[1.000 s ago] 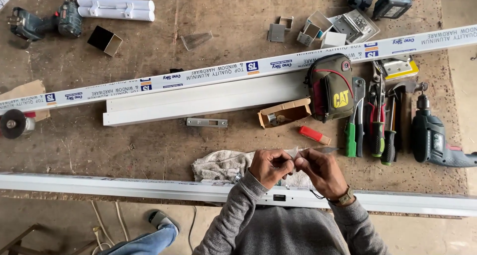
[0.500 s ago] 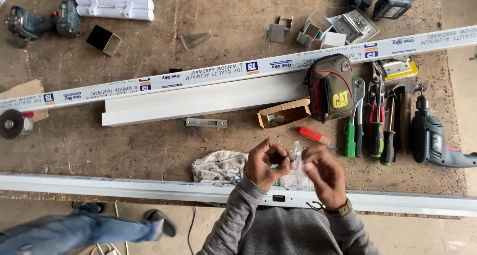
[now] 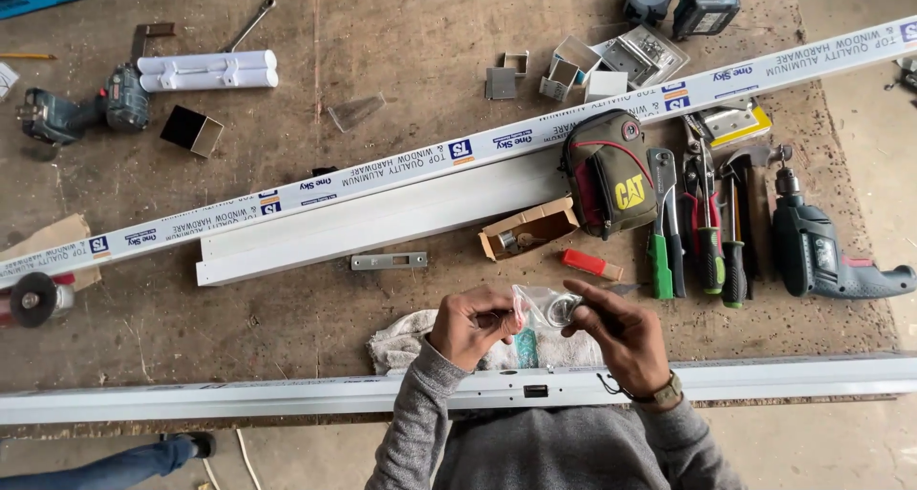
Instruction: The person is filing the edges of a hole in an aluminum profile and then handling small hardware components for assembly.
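Hands meet above the white rail (image 3: 287,394): left hand (image 3: 470,326) curled, right hand (image 3: 616,330) bent-fingered, both pinching a clear bag (image 3: 546,307) between them over the rag (image 3: 406,342). At twelve o'clock lies a box (image 3: 528,230); at two, a pouch (image 3: 611,173).

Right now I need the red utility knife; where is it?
In the head view, the red utility knife lies right of centre, just below the small cardboard box, above the right hand.
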